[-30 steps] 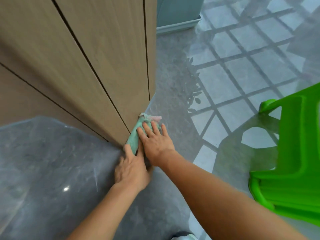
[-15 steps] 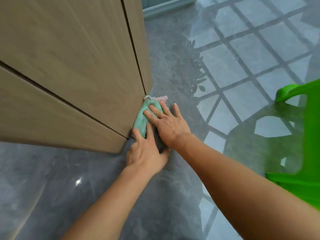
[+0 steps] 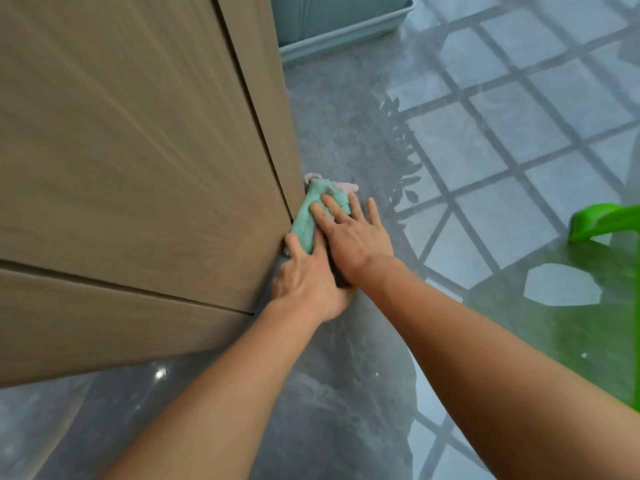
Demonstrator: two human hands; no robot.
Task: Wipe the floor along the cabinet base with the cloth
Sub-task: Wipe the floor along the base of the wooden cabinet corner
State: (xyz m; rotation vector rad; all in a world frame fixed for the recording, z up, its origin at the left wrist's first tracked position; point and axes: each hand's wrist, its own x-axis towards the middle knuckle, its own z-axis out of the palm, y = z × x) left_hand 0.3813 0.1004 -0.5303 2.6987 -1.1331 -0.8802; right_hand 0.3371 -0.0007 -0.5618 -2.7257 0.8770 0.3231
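A folded teal cloth (image 3: 305, 220) with a pale pink corner lies on the glossy grey floor (image 3: 332, 393), pressed into the foot of the light wooden cabinet (image 3: 138, 150). My right hand (image 3: 353, 237) lies flat on the cloth's far part, fingers spread. My left hand (image 3: 308, 278) presses the near end, thumb against the cabinet base, and sits partly under my right wrist. Much of the cloth is hidden beneath both hands.
A bright green plastic stool (image 3: 609, 289) stands at the right edge, close to my right forearm. A pale blue-grey furniture base (image 3: 343, 29) sits on the floor beyond the cabinet's corner. Window-grid light falls across the floor to the right.
Both hands and the cloth have slid farther along the cabinet base towards its far corner. The view has moved with them.
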